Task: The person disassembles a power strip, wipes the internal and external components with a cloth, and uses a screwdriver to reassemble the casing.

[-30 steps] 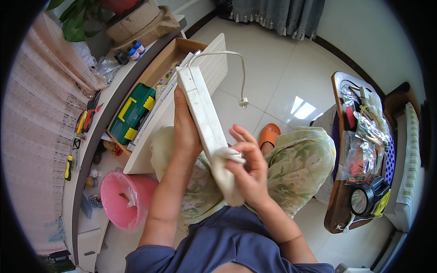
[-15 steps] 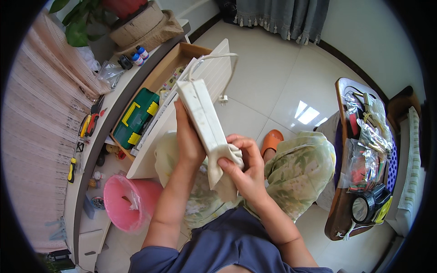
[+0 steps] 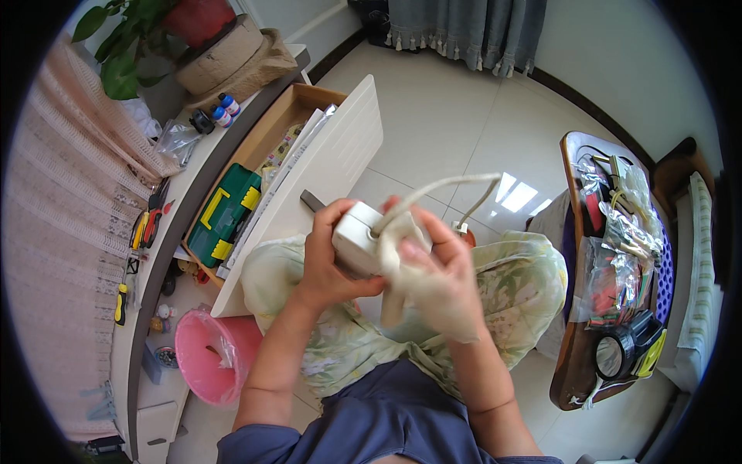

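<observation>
My left hand (image 3: 326, 267) is closed around a white power strip (image 3: 357, 236), held end-on above my lap. A pale cord (image 3: 448, 181) comes out of that end, arcs to the right and drops to a plug (image 3: 461, 228). My right hand (image 3: 452, 251) grips a beige cloth (image 3: 437, 300), pressed against the strip by the cord's base. Motion blurs the cloth and part of the right hand. The strip's far end is hidden below.
At left, a pulled-out drawer (image 3: 340, 166) holds a green toolbox (image 3: 224, 213). A pink bin (image 3: 205, 387) stands below it. Pliers (image 3: 152, 224) and a screwdriver (image 3: 121, 304) lie on the cabinet ledge. On the right, a wooden stool (image 3: 562, 379) carries bagged parts and a black flashlight (image 3: 618, 349).
The power strip has swung from lengthwise to end-on, and its cord now arcs to the right. My right hand and the cloth have shifted from its lower end to the cord end.
</observation>
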Demonstrator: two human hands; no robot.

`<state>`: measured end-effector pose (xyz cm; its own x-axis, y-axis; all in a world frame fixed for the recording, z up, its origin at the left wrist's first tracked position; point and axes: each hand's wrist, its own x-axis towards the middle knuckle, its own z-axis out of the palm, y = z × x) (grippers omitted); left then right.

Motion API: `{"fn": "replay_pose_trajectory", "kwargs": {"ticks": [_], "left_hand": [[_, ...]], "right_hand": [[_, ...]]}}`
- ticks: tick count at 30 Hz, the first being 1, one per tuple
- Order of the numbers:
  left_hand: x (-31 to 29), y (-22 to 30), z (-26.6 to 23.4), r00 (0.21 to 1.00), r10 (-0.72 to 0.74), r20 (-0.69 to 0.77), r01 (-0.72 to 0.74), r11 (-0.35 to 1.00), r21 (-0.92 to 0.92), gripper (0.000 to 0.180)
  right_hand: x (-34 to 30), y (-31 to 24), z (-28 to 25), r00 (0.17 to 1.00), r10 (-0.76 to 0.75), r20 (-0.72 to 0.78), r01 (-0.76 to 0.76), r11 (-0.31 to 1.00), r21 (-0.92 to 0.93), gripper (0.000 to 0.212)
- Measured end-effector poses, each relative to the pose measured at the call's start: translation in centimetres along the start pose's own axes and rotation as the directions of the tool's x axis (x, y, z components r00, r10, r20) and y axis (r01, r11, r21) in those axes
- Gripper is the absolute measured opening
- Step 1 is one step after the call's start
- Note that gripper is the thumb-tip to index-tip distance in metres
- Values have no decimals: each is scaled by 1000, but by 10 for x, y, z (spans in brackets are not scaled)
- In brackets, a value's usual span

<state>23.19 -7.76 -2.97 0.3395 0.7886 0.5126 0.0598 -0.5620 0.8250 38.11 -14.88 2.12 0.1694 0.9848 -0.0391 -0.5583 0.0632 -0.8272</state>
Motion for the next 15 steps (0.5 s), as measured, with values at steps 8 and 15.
{"fn": "replay_pose_trajectory", "kwargs": {"ticks": [8,15], "left_hand": [[-2,-5,-7,956,263,131,-293,884,363,94],[-13,-6,-11,1000,-2,4,2,994,107,91]], "right_hand": [[8,23,-5,1000,0,3,0,999,-43,14],[5,19,-3,983,79,163,-102,985,138,23]]}}
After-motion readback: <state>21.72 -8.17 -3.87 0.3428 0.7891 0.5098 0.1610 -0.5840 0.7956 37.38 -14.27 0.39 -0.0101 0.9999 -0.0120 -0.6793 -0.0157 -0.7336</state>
